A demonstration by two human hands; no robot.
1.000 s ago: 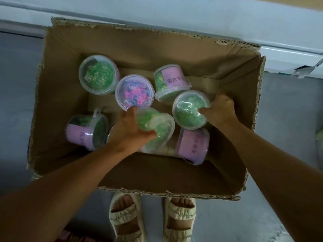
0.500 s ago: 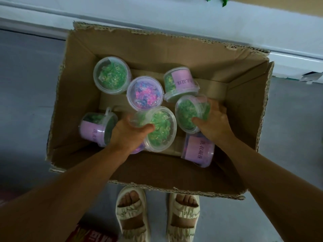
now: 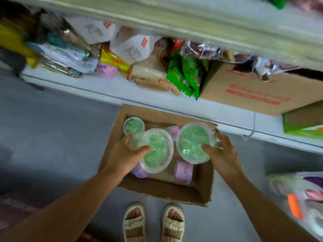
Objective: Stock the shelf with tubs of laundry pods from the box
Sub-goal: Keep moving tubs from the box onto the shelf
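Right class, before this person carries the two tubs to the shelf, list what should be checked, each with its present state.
1. Left hand grips its green tub: ok.
2. Right hand grips the other green tub: ok.
3. Both lids closed: ok, as far as the view shows.
4. Both tubs clear of the box walls: cannot tell, they overlap it from above.
5. Free room on the lower shelf: ok along its bare front strip; packets crowd the back.
6. Tubs left in the box for later: ok, several remain.

Cream sandals [image 3: 153, 222] stand on grey floor [image 3: 52, 137]; snack bags [image 3: 183, 75] lie beside a printed carton [image 3: 253, 89].
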